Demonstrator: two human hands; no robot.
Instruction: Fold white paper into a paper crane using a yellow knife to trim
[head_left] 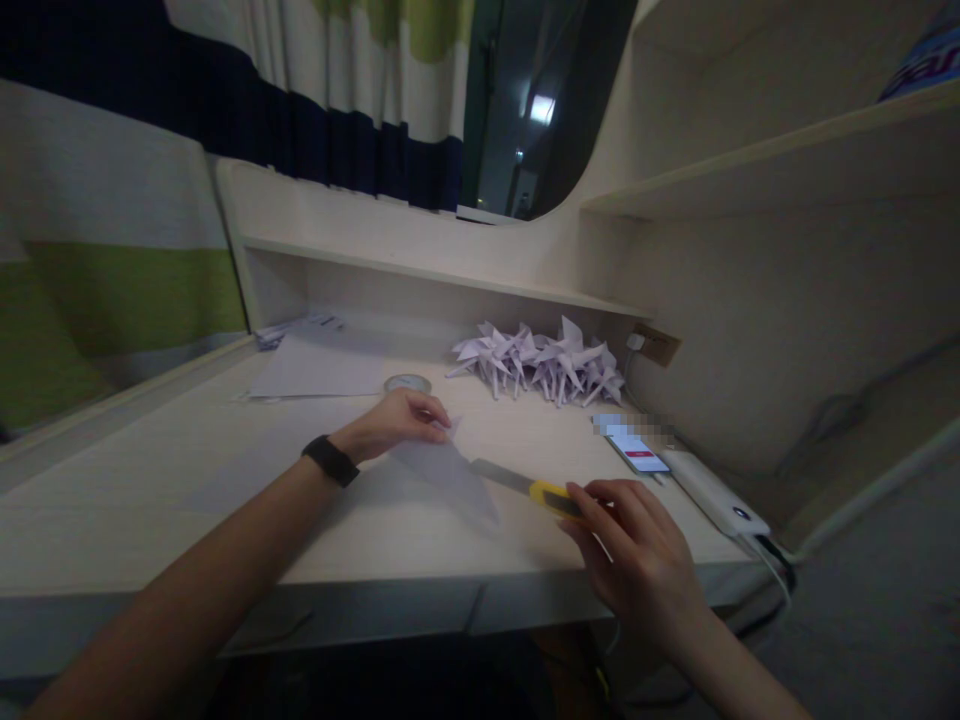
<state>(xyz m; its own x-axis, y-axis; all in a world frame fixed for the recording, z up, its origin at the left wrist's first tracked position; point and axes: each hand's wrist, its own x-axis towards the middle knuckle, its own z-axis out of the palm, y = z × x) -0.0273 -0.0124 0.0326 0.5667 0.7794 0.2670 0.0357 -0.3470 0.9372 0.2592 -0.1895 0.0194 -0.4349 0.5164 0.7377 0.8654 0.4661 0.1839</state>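
While the left hand (pixel 401 418) presses its fingertips together onto the far corner of one pale folded paper (pixel 450 475), the right hand (pixel 637 560) grips one yellow utility knife (pixel 536 488) by the handle, fingers curled close around it. The paper lies flat on the desk (pixel 150 500), between the two hands and near the front edge. The knife's grey blade reaches left to the paper's right edge; whether it is touching the sheet or just lying against it is hard to tell in this dim light. One black band (pixel 330 460) sits on the left wrist.

Behind the paper, one roll of tape (pixel 407 383) lies flat just beyond the left hand. One loose stack of white sheets (pixel 315 365) rests farther back to the left, with faint print at its top edge too small to read. At the back right, a heap of folded paper cranes (pixel 540 365) stands against the wall; they overlap too much for an exact count, but there are well over ten. One phone (pixel 637 450) lies face up near the right hand, its screen lit white with a red bar, the writing too small to read, and part of it is blurred out. One white power bank (pixel 712 495) lies just beside the phone, a cable running off the desk edge. One brown label (pixel 656 345) on the wall carries no legible writing.
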